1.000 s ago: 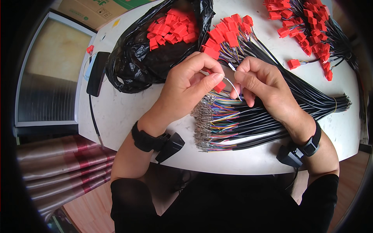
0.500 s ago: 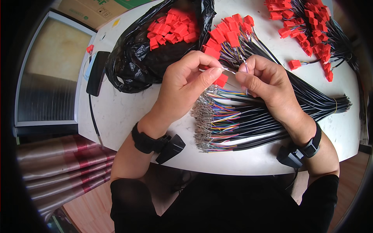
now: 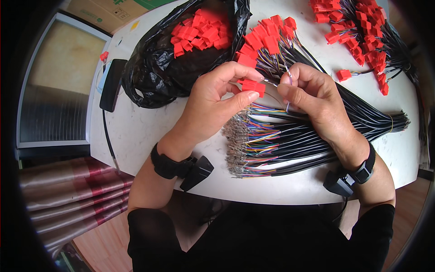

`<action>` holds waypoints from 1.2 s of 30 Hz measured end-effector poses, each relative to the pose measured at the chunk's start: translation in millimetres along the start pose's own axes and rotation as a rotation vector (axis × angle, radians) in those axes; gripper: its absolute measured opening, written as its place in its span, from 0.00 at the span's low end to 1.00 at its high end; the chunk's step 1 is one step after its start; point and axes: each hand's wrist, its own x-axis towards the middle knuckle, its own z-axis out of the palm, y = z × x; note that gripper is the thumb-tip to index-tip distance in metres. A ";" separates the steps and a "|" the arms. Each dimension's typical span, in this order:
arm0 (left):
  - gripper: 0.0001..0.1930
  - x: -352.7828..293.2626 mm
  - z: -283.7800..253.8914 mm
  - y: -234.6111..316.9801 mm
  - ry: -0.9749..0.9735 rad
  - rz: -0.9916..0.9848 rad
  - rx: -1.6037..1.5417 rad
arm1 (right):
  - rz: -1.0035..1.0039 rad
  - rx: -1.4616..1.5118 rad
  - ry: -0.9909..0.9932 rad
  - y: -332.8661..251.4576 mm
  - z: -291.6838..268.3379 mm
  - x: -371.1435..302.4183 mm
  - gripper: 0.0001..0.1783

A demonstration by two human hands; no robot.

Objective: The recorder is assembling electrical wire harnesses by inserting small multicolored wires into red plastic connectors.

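Between the thumb and fingers of my left hand [image 3: 213,93] is a red plastic connector housing [image 3: 252,88]. My right hand [image 3: 312,90] pinches a thin wire [image 3: 271,82] whose metal tip points left at the housing; whether the tip is inside it I cannot tell. Another thin light-coloured wire rises above the right thumb. Below both hands lies a fanned bundle of black cables [image 3: 308,149], with coloured wire ends and metal terminals [image 3: 238,147] on its left side. Just behind the hands, finished-looking cables carry red housings [image 3: 260,38].
A black plastic bag [image 3: 149,68] at the back left holds loose red housings [image 3: 204,34]. More cables with red housings [image 3: 369,41] lie at the back right. A dark phone-like object [image 3: 113,86] rests near the table's left edge, and a cardboard box [image 3: 104,16] stands behind.
The red housing has come up into full view in my left fingers, which have opened a little around it. My right hand has shifted very slightly right, still pinching the wire.
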 end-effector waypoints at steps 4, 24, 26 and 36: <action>0.12 0.0 2.0 0.7 0.009 -0.017 -0.045 | 0.020 -0.120 -0.035 -0.3 -5.0 0.1 0.05; 0.11 1.9 -6.3 -3.8 -0.051 -0.131 -0.358 | 0.062 -0.146 -0.188 -4.5 -11.9 0.3 0.03; 0.12 1.9 -5.8 -4.6 -0.057 -0.120 -0.353 | 0.056 -0.120 -0.190 -2.7 -11.7 0.3 0.03; 0.10 2.8 -4.7 -5.0 -0.147 -0.029 -0.258 | 0.050 -0.105 -0.208 0.9 -12.2 1.2 0.04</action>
